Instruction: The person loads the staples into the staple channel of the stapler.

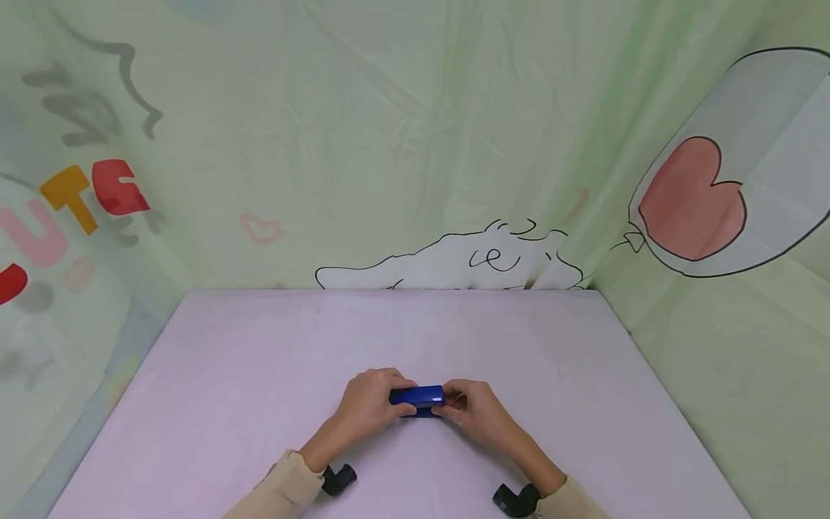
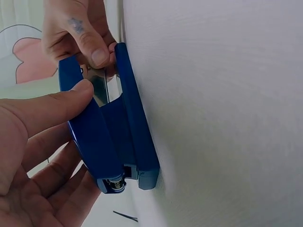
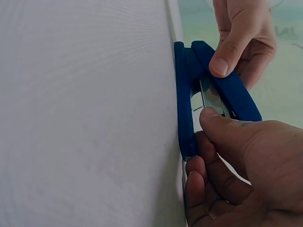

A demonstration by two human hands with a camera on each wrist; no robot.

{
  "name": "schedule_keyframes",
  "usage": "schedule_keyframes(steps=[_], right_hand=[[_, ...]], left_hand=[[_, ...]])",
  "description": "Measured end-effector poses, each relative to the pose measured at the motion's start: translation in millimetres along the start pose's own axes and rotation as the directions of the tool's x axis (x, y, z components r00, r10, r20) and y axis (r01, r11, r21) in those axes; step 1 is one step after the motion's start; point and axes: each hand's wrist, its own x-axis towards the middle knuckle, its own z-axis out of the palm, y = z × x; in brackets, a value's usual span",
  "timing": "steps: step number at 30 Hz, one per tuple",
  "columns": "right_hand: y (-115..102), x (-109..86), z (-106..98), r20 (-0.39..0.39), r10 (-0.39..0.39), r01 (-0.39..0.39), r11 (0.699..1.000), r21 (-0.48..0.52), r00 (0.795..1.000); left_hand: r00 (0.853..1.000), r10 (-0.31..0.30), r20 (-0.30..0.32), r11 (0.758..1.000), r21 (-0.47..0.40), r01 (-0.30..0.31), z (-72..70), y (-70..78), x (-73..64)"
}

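Note:
A blue stapler [image 1: 418, 396] stands on the table in front of the person, its top arm raised at an angle from the base, as both wrist views show. My left hand [image 1: 372, 398] grips the top arm, with the thumb [image 2: 71, 105] on one side and the fingers on the other. At the stapler's front end, my right hand [image 1: 478, 411] pinches the metal magazine between top arm and base. The right thumb [image 3: 215, 120] lies along the magazine, while fingertips touch the base's end. Whether staples lie inside cannot be seen.
A pale lilac cloth covers the table [image 1: 272, 346]. Light green printed curtains [image 1: 389, 144] hang behind it and at both sides. Each wrist carries a black camera mount, the left one [image 1: 339, 479] and the right one [image 1: 516, 499] close above the tabletop.

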Motion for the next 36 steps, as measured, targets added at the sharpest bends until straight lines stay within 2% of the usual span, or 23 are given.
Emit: schedule_keyframes(steps=[9,22,36], right_hand=[[-0.8,-0.6,0.2,-0.002,0.013,-0.013,1.0,0.011,1.0],[-0.3,0.8,-0.8,0.009,0.013,-0.013,1.0,0.024,1.0],[-1.7,0.9,0.4,0.009,0.046,-0.047,0.998,0.037,0.999]], left_hand=[[1.0,-0.001,0.006,1.0,0.013,0.001,1.3,0.4,0.3],[0.997,-0.014,0.07,0.999,0.043,0.011,-2.1,4.5,5.9],[0.995,-0.013,0.103,1.0,0.016,0.011,-5.4,9.9,7.5]])
